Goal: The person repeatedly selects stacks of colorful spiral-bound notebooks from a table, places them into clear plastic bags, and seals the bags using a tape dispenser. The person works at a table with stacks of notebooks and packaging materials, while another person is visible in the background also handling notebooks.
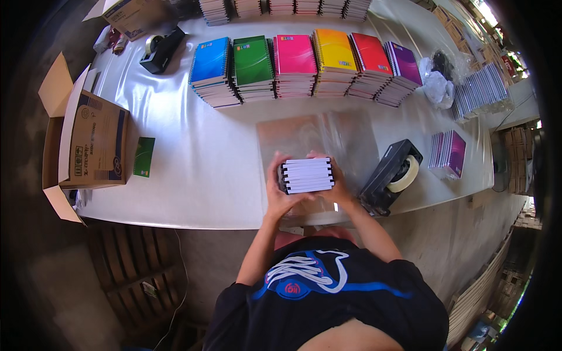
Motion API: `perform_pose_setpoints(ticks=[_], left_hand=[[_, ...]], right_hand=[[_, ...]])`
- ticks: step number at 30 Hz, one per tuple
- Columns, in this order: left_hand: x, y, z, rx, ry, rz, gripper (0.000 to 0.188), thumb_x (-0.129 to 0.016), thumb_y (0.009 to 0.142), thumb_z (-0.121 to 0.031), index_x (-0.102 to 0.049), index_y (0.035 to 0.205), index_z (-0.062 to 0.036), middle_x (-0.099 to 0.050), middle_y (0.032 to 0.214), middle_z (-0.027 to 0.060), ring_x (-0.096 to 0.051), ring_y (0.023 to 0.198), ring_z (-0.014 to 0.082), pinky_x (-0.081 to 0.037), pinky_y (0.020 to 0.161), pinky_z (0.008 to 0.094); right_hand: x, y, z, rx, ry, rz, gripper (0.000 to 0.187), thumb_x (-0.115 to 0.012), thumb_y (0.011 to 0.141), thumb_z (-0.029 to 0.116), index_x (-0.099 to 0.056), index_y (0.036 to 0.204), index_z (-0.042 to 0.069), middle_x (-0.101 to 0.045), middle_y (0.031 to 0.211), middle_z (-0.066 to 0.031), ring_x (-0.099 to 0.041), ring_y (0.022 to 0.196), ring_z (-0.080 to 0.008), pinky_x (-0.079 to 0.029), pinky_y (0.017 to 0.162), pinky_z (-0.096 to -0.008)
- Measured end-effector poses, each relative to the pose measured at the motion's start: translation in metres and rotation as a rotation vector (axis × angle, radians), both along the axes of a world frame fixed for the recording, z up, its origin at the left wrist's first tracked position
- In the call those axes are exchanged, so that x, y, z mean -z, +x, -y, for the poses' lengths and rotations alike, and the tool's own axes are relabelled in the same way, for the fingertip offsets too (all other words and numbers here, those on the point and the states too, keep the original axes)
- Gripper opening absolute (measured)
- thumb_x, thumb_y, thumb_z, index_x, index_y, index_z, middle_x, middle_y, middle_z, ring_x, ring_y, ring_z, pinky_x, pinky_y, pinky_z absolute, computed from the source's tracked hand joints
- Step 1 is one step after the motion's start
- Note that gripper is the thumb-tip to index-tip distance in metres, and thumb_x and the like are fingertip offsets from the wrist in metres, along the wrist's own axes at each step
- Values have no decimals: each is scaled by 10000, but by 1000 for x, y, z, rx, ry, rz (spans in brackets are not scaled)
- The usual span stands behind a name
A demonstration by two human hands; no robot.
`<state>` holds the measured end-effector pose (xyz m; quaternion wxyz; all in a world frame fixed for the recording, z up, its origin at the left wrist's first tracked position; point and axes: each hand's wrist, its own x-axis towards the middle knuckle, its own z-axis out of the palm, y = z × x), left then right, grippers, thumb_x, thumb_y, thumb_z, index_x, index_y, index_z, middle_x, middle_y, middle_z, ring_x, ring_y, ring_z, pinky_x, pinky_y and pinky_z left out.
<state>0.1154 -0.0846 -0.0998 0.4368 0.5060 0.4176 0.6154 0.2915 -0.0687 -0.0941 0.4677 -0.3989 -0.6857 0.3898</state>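
A small stack of spiral notebooks (pixel 307 175) sits between my two hands, with its white page edges and black bindings facing up toward me. My left hand (pixel 277 192) wraps round the left end of the stack. Around the right end my right hand (pixel 339 191) is closed, with its fingertips at the far side. The covers of these notebooks are hidden. Below and beyond the stack, clear plastic bags (pixel 287 130) lie flat on the white-covered table (pixel 193 175). Close to my right hand stands a black tape dispenser (pixel 379 190) with a roll of pale tape.
Across the table stand stacks of blue (pixel 212 58), green, pink, yellow, red and purple notebooks. An open carton (pixel 96 140) and a green notebook (pixel 144 157) are at left. Another tape dispenser (pixel 161 52) stands far left. A purple notebook bundle (pixel 449 153) lies at right.
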Motion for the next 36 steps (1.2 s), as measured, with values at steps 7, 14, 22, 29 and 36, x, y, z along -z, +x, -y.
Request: perform_pose_setpoints(ticks=[7, 14, 22, 29, 36], left_hand=[[-4, 7, 2, 55, -103, -135, 1044, -934, 417, -268, -405, 1283, -25, -518, 1210, 135, -534, 1087, 253, -386, 996, 386], [5, 10, 1, -5, -79, -124, 905, -917, 466, -308, -467, 1197, -23, -584, 1105, 114, -591, 972, 249, -397, 977, 358], [-5, 10, 1, -18, -57, -40, 929, -923, 459, -327, -463, 1206, -22, -585, 1098, 109, -585, 998, 231, -439, 925, 353], [0, 5, 4, 19, 38, -181, 937, -926, 481, -262, -428, 1231, -2, -574, 1124, 113, -570, 1028, 220, -449, 913, 338], [-9, 9, -4, 24, -90, -158, 885, -920, 482, -274, -453, 1190, -20, -592, 1068, 114, -594, 988, 236, -474, 876, 338]], right_hand=[[-2, -20, 8, 36, -232, -216, 845, -837, 583, 289, -407, 1263, 29, -526, 1191, -120, -506, 1129, -228, -385, 969, -354], [-1, -14, 13, 68, -216, -212, 710, -817, 584, 303, -465, 1140, 36, -550, 1046, -67, -540, 990, -178, -425, 875, -309], [-8, -18, 10, 119, -71, -6, 707, -829, 596, 193, -451, 1172, 36, -557, 1023, -80, -557, 971, -199, -437, 878, -329], [-21, -19, 9, 55, -26, -70, 659, -836, 591, 162, -451, 1113, 46, -570, 1123, -134, -573, 1035, -272, -441, 894, -348], [-3, -16, 3, 134, 6, 68, 661, -816, 563, 93, -450, 1110, 41, -556, 986, -104, -571, 934, -255, -446, 834, -342]])
